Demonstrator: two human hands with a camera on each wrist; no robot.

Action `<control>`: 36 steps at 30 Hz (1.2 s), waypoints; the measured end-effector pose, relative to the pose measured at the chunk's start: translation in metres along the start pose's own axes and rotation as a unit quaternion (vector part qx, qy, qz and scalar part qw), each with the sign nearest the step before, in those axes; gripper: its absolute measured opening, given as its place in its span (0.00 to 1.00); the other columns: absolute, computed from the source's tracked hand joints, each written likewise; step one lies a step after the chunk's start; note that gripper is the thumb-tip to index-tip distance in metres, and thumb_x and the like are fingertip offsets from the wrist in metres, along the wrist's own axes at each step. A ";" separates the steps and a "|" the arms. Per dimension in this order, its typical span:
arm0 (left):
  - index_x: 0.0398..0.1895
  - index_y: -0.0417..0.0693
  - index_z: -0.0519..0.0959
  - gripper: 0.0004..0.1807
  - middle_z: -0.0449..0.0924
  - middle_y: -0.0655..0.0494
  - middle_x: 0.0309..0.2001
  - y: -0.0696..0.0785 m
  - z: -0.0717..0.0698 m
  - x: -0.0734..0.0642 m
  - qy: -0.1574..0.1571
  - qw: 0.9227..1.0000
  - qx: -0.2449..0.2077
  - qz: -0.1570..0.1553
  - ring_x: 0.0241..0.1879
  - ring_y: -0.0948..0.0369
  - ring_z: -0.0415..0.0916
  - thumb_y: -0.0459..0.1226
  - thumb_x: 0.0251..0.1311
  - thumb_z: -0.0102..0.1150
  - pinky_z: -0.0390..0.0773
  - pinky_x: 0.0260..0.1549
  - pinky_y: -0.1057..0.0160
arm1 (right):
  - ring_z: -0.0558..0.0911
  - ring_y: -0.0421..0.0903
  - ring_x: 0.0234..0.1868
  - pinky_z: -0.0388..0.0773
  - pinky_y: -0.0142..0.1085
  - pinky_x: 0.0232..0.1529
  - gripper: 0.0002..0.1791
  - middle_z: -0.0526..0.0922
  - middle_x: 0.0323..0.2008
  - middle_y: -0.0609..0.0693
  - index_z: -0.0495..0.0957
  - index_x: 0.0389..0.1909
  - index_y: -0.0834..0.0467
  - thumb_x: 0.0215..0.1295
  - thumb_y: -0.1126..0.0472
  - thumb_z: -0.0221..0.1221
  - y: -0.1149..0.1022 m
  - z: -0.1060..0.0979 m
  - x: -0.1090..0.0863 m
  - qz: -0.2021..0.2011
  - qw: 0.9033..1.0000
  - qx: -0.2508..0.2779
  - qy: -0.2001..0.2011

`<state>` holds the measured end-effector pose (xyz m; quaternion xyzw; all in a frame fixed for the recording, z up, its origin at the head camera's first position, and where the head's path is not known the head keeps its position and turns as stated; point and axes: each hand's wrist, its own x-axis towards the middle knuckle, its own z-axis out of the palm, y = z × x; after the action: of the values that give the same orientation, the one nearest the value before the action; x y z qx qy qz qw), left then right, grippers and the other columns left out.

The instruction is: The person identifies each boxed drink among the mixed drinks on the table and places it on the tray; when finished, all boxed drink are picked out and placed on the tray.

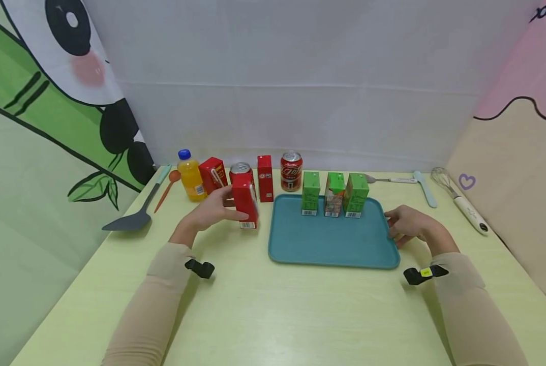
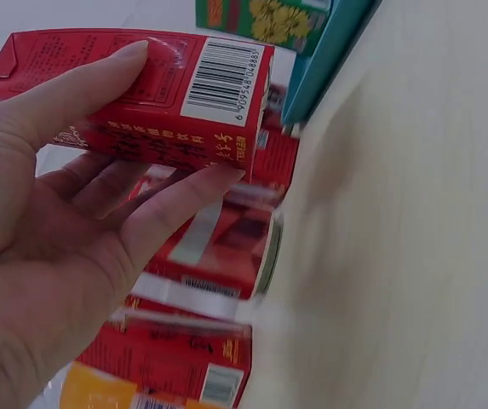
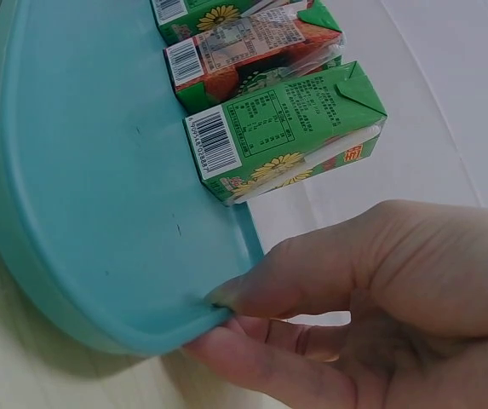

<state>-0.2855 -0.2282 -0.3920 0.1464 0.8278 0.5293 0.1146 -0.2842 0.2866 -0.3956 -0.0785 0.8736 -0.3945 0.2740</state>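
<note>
My left hand [image 1: 211, 209] grips a red drink carton [image 1: 245, 201], thumb on one side and fingers on the other, left of the teal tray [image 1: 332, 249]. In the left wrist view the carton [image 2: 141, 94] shows its barcode end, raised off the table. My right hand [image 1: 410, 226] pinches the tray's right rim between thumb and fingers, as the right wrist view shows on the tray edge [image 3: 158, 336]. Along the tray's back stand a green carton [image 1: 310, 193], a green-and-orange carton [image 1: 334, 194] and another green carton [image 1: 356, 195].
Behind the left hand stand an orange juice bottle [image 1: 190, 178], a tilted red carton [image 1: 213, 173], a can [image 1: 241, 168], a red carton [image 1: 265, 178] and another can [image 1: 291, 172]. A spatula [image 1: 138, 216] and orange spoon [image 1: 167, 189] lie left; a whisk [image 1: 460, 201] lies right.
</note>
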 end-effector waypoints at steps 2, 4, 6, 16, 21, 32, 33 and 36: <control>0.76 0.50 0.59 0.50 0.70 0.50 0.66 0.005 0.009 0.002 -0.009 1.000 0.006 -0.004 0.66 0.48 0.66 0.44 0.52 0.76 0.76 0.57 0.46 | 0.78 0.53 0.45 0.86 0.47 0.38 0.43 0.68 0.51 0.69 0.46 0.71 0.81 0.60 0.76 0.59 0.001 0.000 0.000 -0.001 1.000 0.001 0.001; 0.77 0.50 0.57 0.52 0.70 0.50 0.67 0.009 0.017 0.002 -0.022 1.000 0.011 -0.003 0.66 0.49 0.66 0.44 0.51 0.77 0.76 0.57 0.46 | 0.78 0.54 0.46 0.86 0.47 0.37 0.43 0.68 0.53 0.71 0.46 0.71 0.81 0.59 0.77 0.59 0.001 0.001 0.000 -0.003 1.000 0.005 0.000; 0.77 0.50 0.57 0.51 0.70 0.49 0.67 0.012 0.026 0.004 -0.036 0.999 0.011 0.009 0.66 0.48 0.66 0.43 0.51 0.77 0.77 0.56 0.47 | 0.78 0.55 0.48 0.86 0.47 0.38 0.43 0.67 0.55 0.74 0.46 0.71 0.81 0.59 0.77 0.59 0.001 0.002 0.001 -0.005 1.000 0.008 0.000; 0.70 0.48 0.66 0.41 0.75 0.53 0.61 0.033 0.091 0.026 -0.075 0.993 -0.005 0.094 0.60 0.52 0.72 0.38 0.53 0.75 0.79 0.53 0.51 | 0.78 0.51 0.42 0.86 0.46 0.37 0.43 0.69 0.50 0.68 0.46 0.71 0.81 0.59 0.76 0.59 0.005 0.001 -0.003 0.001 1.000 0.008 0.003; 0.65 0.46 0.69 0.35 0.76 0.54 0.57 0.049 0.129 0.040 -0.102 0.988 -0.016 0.110 0.57 0.54 0.74 0.36 0.54 0.74 0.81 0.51 0.57 | 0.80 0.51 0.44 0.86 0.47 0.37 0.44 0.70 0.53 0.71 0.46 0.71 0.81 0.58 0.77 0.59 0.005 0.000 -0.004 -0.005 1.000 0.016 0.004; 0.65 0.45 0.67 0.35 0.74 0.55 0.57 0.068 0.182 0.061 -0.132 0.988 -0.026 0.077 0.56 0.59 0.73 0.33 0.55 0.73 0.81 0.47 0.62 | 0.79 0.52 0.46 0.86 0.47 0.37 0.43 0.70 0.55 0.71 0.48 0.71 0.81 0.58 0.77 0.59 0.004 -0.002 0.000 -0.004 1.000 0.008 0.003; 0.65 0.45 0.67 0.35 0.75 0.55 0.57 0.069 0.185 0.063 -0.127 0.989 -0.026 0.073 0.56 0.59 0.73 0.33 0.55 0.73 0.81 0.47 0.62 | 0.79 0.52 0.46 0.86 0.47 0.37 0.43 0.70 0.54 0.71 0.48 0.71 0.80 0.58 0.77 0.59 0.004 -0.002 0.001 -0.004 1.000 0.009 0.003; 0.65 0.44 0.67 0.35 0.74 0.55 0.57 0.070 0.191 0.068 -0.118 0.991 -0.020 0.062 0.56 0.59 0.72 0.33 0.54 0.74 0.81 0.47 0.63 | 0.79 0.52 0.45 0.86 0.47 0.37 0.43 0.70 0.54 0.71 0.47 0.71 0.81 0.58 0.77 0.59 0.004 -0.002 0.002 -0.005 1.000 0.011 0.003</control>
<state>-0.2745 -0.0145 -0.4102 0.2570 0.7867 0.5312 0.1814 -0.2861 0.2895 -0.3981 -0.0783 0.8699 -0.4052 0.2701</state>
